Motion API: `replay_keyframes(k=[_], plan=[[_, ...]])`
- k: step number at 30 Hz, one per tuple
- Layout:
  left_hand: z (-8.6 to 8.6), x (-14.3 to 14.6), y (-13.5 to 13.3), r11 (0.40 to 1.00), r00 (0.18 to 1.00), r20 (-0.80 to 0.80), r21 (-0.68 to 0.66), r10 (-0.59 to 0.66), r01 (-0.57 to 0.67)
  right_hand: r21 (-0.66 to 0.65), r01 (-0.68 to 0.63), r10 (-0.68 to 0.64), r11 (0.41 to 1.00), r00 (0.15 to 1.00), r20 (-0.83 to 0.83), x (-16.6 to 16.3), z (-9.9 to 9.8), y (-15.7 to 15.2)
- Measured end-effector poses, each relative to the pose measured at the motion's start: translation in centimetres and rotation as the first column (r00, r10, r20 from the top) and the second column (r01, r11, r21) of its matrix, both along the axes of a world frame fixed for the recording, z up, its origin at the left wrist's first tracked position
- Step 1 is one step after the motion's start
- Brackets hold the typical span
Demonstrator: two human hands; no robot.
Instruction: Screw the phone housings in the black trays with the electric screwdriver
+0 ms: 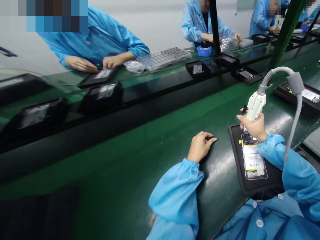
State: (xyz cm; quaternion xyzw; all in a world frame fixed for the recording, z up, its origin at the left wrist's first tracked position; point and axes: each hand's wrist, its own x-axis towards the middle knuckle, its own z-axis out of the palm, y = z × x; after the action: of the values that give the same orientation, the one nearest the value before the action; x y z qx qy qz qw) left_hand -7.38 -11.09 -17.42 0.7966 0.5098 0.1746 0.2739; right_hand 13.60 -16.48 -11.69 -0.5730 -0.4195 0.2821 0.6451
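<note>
Opened phone (254,161) is lying just below the right hand's grip, slanting toward the wearer, with its top end sitting under the tool. Its white battery (252,153) is facing up between yellow strips, and a small yellow tab (240,142) is sticking out at its left edge. Black tray (273,175) is carrying the phone, its bare floor showing around it. Right hand (256,127) is closing around a white powered screwdriver (256,105), which is standing nearly upright over the phone's dark top part; whether its tip is touching cannot be told. Grey cable (298,113) is arching up from the tool, then dropping to the right of the grip. Left hand (199,147) is resting on the green worktop (120,173), left of the grip and apart from the tray, its fingers bending loosely toward the thumb; whether they are pinching anything small cannot be told. Another phone (310,95) is lying in a dark tray to the right of the grip. Farther off, beyond and left of the grip, more dark trays are holding phone parts, a blue bin (204,51) is standing near a clear compartment tray (167,57), and co-workers in blue sleeves are handling parts.
</note>
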Motion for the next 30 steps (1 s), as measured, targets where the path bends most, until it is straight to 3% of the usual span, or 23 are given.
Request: replay_keyframes(k=[5,16,30], plan=[[0.4,-1.2,0.3,0.999,0.999,-0.005,-0.03,-0.039,0.039,0.019,0.006,-0.006,1.0,1.0,0.009,-0.2,-0.2,0.2],[0.2,-1.4,0.5,0.993,0.994,0.106,-0.118,-0.001,0.014,0.004,0.02,-0.02,1.0,1.0,0.004,-0.2,-0.4,0.4],[1.0,-3.9,1.6,0.898,0.97,0.225,-0.44,0.094,0.015,0.0,0.009,-0.009,1.0,1.0,0.019,-0.1,-1.4,0.5]])
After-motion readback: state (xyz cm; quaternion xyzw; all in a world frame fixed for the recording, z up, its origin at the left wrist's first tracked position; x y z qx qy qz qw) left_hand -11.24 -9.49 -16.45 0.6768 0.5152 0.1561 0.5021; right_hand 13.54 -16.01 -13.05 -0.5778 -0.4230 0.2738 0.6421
